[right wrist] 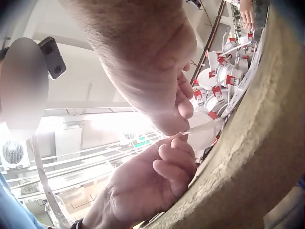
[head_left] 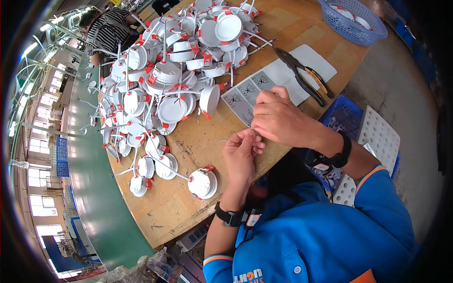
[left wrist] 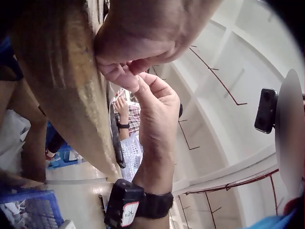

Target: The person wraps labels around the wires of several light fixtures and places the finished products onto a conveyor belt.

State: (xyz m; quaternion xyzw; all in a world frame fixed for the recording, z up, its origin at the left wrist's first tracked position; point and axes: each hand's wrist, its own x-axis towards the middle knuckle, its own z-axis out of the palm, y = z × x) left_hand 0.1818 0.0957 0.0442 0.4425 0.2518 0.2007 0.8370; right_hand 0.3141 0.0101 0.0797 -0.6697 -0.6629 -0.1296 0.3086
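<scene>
Just above the near table edge, my left hand (head_left: 240, 153) and right hand (head_left: 283, 118) meet at their fingertips. Thumb and fingers of both hands pinch together around a thin pale piece (right wrist: 202, 131), mostly covered by the fingers; I cannot tell what it is. Beyond the right hand lies a sheet of printed labels (head_left: 234, 100) with crossed-out bin marks. Black-handled pliers (head_left: 309, 90) rest on white paper (head_left: 314, 61) beside it. A single round white downlight (head_left: 202, 183) with red clips stands left of the left hand.
A large heap of white downlights (head_left: 170, 73) with cables covers the far left of the table (head_left: 188, 210). A blue basket (head_left: 354, 26) stands at the far right corner. Below the right edge are a blue crate (head_left: 348, 104) and a white holed tray (head_left: 380, 134). A green belt (head_left: 94, 188) runs along the left.
</scene>
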